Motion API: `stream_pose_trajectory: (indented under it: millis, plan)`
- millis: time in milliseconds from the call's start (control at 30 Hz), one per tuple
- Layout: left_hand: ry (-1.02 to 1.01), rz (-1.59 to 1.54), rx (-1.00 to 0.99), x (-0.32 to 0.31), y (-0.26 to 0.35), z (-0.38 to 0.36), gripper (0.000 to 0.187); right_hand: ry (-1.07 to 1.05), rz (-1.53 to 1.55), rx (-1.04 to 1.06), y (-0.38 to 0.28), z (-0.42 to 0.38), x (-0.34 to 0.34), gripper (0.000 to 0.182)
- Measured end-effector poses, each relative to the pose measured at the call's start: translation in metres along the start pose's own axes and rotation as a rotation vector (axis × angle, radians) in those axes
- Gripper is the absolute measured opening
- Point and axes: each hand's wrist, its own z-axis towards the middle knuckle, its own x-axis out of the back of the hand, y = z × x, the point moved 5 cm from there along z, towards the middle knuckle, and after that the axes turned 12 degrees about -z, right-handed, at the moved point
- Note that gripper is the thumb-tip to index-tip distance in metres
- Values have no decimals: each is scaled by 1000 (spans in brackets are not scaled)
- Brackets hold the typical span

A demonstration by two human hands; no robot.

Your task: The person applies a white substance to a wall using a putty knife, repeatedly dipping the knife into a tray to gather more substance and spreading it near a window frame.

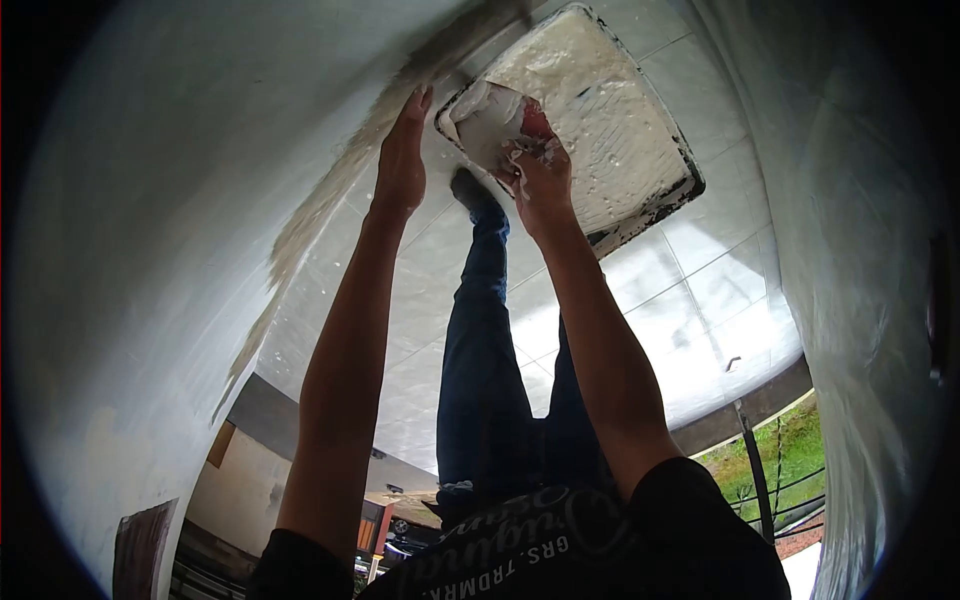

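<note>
My right hand (543, 178) is wrapped round a putty knife (489, 122) with a wide blade and a red part by the fingers. White paste coats the blade and smears my fingers. The blade overlaps the near left corner of a large, shallow black tray (686, 196), whose inside is covered with thick white paste (610, 110). To the left, my left hand (404, 165) is seen edge-on with its fingers stretched out and nothing in them. Its fingertips are close to the wall (190, 200).
Pale floor tiles (660, 290) lie under the tray, and my shoe (470, 188) stands beside it. A rough brownish strip (345, 175) runs along the wall's base. Sheer plastic-like sheeting (840, 250) hangs at the right. Grass (800, 450) shows beyond the floor's edge.
</note>
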Motion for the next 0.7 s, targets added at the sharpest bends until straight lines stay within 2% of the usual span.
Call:
stream_pose_trajectory:
  millis: [67, 133, 267, 400, 467, 600, 667, 700]
  plan:
    - [45, -54, -46, 2, 25, -9, 75, -56, 9, 17, -20, -20, 0, 43]
    - [79, -54, -135, 5, 63, -25, 85, -202, 73, 47, -51, -44, -12, 44]
    - [151, -19, -292, 4, 138, -77, 88, -365, 149, 106, -105, -97, -40, 45]
    - [196, -69, -543, 10, 208, -142, 88, -557, 157, 123, -146, -149, -65, 47]
    - [283, -45, -534, 19, 238, -180, 89, -624, 172, 161, -167, -188, -89, 48]
    - [329, -49, -652, 33, 294, -244, 91, -677, 165, 196, -188, -256, -121, 52]
    - [333, -45, -739, 41, 318, -276, 92, -691, 176, 223, -190, -283, -133, 49]
    - [328, -50, -768, 48, 324, -292, 92, -699, 190, 257, -190, -300, -139, 42]
